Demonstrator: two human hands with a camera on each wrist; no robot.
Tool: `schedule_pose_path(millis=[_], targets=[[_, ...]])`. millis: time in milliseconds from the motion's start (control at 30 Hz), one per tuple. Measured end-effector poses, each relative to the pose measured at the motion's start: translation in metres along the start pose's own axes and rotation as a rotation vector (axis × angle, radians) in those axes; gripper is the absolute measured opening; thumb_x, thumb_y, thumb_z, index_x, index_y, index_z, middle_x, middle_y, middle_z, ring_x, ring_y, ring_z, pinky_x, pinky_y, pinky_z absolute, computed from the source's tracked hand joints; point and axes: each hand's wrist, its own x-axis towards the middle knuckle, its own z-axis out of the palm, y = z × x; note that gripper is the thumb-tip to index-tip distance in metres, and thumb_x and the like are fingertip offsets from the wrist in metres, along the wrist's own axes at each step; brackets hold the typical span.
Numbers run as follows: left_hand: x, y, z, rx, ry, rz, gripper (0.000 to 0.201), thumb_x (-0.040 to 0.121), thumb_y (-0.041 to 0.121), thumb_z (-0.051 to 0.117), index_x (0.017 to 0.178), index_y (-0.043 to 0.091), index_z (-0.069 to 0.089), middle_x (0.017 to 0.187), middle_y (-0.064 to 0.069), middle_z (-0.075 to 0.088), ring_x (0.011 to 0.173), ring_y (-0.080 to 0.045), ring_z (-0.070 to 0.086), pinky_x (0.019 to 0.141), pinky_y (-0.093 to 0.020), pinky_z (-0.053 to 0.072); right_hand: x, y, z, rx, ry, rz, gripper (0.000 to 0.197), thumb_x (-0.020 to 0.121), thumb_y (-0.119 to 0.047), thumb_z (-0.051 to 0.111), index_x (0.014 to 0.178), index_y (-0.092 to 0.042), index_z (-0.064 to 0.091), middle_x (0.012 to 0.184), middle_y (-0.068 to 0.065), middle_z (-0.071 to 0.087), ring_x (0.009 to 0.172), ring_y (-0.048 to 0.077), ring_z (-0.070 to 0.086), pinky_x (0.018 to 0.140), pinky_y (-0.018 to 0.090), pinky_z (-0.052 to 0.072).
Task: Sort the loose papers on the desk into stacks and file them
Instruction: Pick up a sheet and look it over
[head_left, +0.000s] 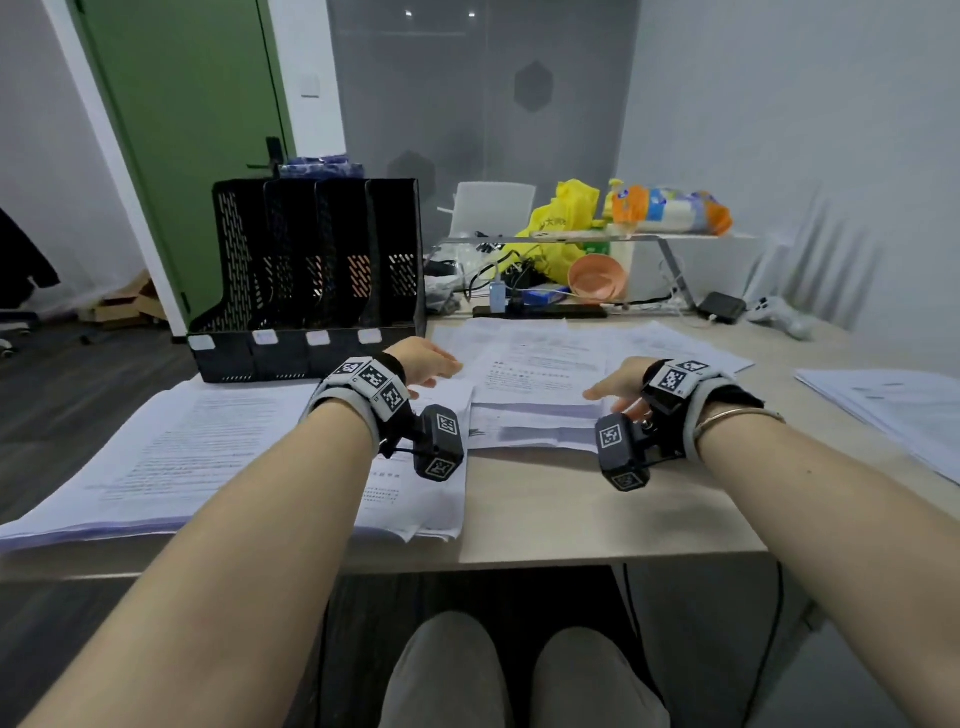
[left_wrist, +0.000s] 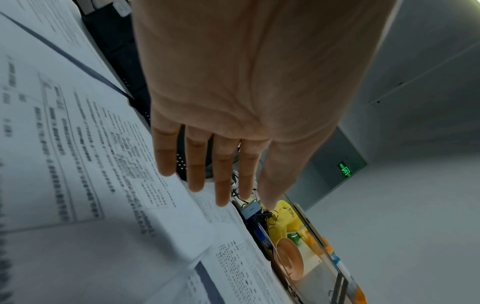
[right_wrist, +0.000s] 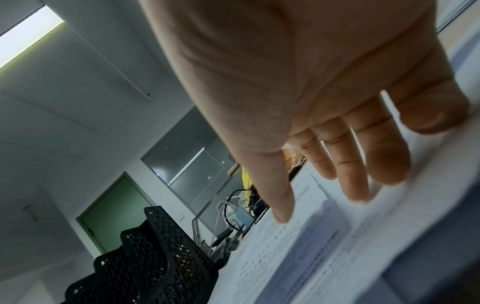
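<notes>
In the head view, both hands reach forward over loose papers (head_left: 535, 374) spread across the middle of the desk (head_left: 571, 519). The left hand (head_left: 423, 361) sits left of centre, above the left edge of the middle pile; the left wrist view shows its fingers (left_wrist: 196, 164) straight and close together, holding nothing, with printed sheets just below and to the left of them. The right hand (head_left: 618, 387) is right of centre at the right edge of the same pile; the right wrist view shows its fingers (right_wrist: 358, 164) straight and slightly spread, tips just above or touching the top sheet; which one, I cannot tell. It holds nothing.

A second stack (head_left: 171, 457) fills the lower left of the frame, partly under the left forearm. A third stack (head_left: 893, 410) lies at the right edge, well apart from both hands. A black file rack (head_left: 311, 275) stands upper left, just beyond the left hand, its slots showing no paper.
</notes>
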Motion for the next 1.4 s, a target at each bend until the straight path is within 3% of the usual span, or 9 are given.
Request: schedule_pose_path(millis=[133, 267, 367, 467, 567, 733, 900, 1133, 1400], targets=[[0.004, -0.004, 0.012, -0.004, -0.084, -0.119, 0.044, 0.092, 0.026, 0.059, 0.129, 0.003, 0.052, 0.121, -0.009, 0.059, 0.097, -0.022, 0.052, 0.079, -0.032, 0.045, 0.007, 0.007, 0.007, 0.017, 0.024, -0.013, 0.028, 0.086, -0.023, 0.068, 0.079, 0.000, 0.052, 0.087, 0.019, 0.061, 0.048, 0.020, 0.046, 0.045, 0.022, 0.038], [0.007, -0.009, 0.021, -0.004, -0.097, -0.173, 0.044, 0.092, 0.023, 0.058, 0.130, 0.003, 0.049, 0.111, -0.007, 0.055, 0.096, -0.022, 0.051, 0.078, -0.033, 0.044, 0.013, 0.008, 0.015, 0.101, 0.006, -0.039, 0.026, 0.087, -0.010, 0.065, 0.071, -0.003, 0.046, 0.064, 0.013, 0.051, 0.028, 0.014, 0.037, 0.035, 0.016, 0.033], [0.009, -0.012, 0.025, -0.013, -0.064, -0.169, 0.040, 0.093, 0.024, 0.058, 0.127, 0.004, 0.053, 0.108, -0.005, 0.056, 0.094, -0.020, 0.051, 0.068, -0.031, 0.045, 0.022, 0.007, 0.019, 0.032, 0.041, -0.067, 0.024, 0.083, -0.004, 0.066, 0.067, -0.003, 0.049, 0.063, 0.015, 0.054, 0.035, 0.018, 0.045, 0.036, 0.019, 0.037], [0.009, -0.013, 0.026, -0.011, -0.047, -0.163, 0.039, 0.093, 0.024, 0.057, 0.126, 0.003, 0.053, 0.105, -0.005, 0.054, 0.092, -0.020, 0.051, 0.073, -0.033, 0.046, 0.034, 0.011, 0.017, 0.021, 0.160, -0.073, 0.011, 0.080, 0.002, 0.065, 0.074, 0.004, 0.056, 0.062, 0.018, 0.062, 0.049, 0.025, 0.058, 0.055, 0.038, 0.058], [0.007, -0.013, 0.026, -0.019, -0.049, -0.153, 0.039, 0.093, 0.023, 0.056, 0.126, 0.003, 0.053, 0.105, -0.005, 0.053, 0.091, -0.020, 0.051, 0.069, -0.032, 0.046, 0.048, 0.020, 0.005, 0.133, 0.229, -0.037, 0.013, 0.084, 0.006, 0.055, 0.094, 0.013, 0.060, 0.069, 0.023, 0.067, 0.060, 0.031, 0.068, 0.072, 0.047, 0.059], [0.002, -0.013, 0.024, -0.049, -0.065, -0.094, 0.040, 0.096, 0.033, 0.050, 0.129, 0.011, 0.050, 0.119, -0.008, 0.053, 0.096, -0.021, 0.051, 0.081, -0.036, 0.048, 0.026, 0.023, -0.014, 0.408, 0.293, -0.107, 0.034, 0.093, 0.013, 0.036, 0.126, 0.015, 0.040, 0.108, 0.033, 0.054, 0.086, 0.045, 0.067, 0.036, 0.031, 0.051], [-0.005, -0.003, 0.022, -0.199, -0.046, 0.011, 0.046, 0.095, 0.046, 0.044, 0.126, 0.013, 0.051, 0.117, -0.005, 0.054, 0.101, -0.021, 0.053, 0.089, -0.037, 0.045, 0.013, 0.024, -0.027, 0.632, 0.471, -0.276, 0.021, 0.091, 0.008, 0.047, 0.075, -0.003, 0.055, 0.106, 0.031, 0.061, 0.040, 0.019, 0.064, 0.045, 0.028, 0.057], [-0.023, 0.007, 0.004, -0.360, 0.093, 0.169, 0.046, 0.098, 0.036, 0.043, 0.136, 0.012, 0.039, 0.119, -0.009, 0.054, 0.100, -0.021, 0.057, 0.086, -0.038, 0.050, -0.013, -0.001, -0.016, 0.791, 0.292, -0.390, 0.011, 0.094, 0.010, 0.042, 0.099, 0.005, 0.051, 0.095, 0.024, 0.058, 0.040, 0.013, 0.064, 0.043, 0.020, 0.054], [-0.047, -0.013, -0.033, -0.522, 0.223, 0.206, 0.060, 0.089, -0.003, 0.056, 0.141, 0.012, 0.030, 0.109, -0.013, 0.056, 0.086, -0.021, 0.060, 0.078, -0.037, 0.054, -0.032, -0.029, 0.018, 0.866, 0.111, -0.490, 0.019, 0.093, 0.010, 0.042, 0.081, 0.001, 0.052, 0.089, 0.018, 0.058, 0.048, 0.015, 0.068, 0.051, 0.024, 0.058]])
